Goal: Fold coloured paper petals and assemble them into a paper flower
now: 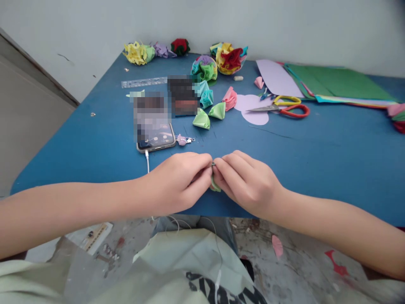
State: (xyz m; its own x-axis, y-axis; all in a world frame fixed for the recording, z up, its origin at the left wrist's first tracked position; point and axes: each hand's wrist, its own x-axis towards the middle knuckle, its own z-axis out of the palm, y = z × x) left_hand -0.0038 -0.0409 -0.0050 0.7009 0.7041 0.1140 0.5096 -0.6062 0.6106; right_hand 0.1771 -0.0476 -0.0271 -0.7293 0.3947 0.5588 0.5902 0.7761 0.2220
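Observation:
My left hand and my right hand meet at the near edge of the blue table. Both are closed, fingertips pinched together on a small light-green folded paper piece that pokes out below them. A tiny dark bit shows between the fingertips; I cannot make out what it is. Most of the green piece is hidden by my fingers.
A phone with a white cable lies just beyond my left hand, a small pink charm beside it. Further back are folded paper cones, scissors, a ruler, paper flower balls and coloured paper sheets.

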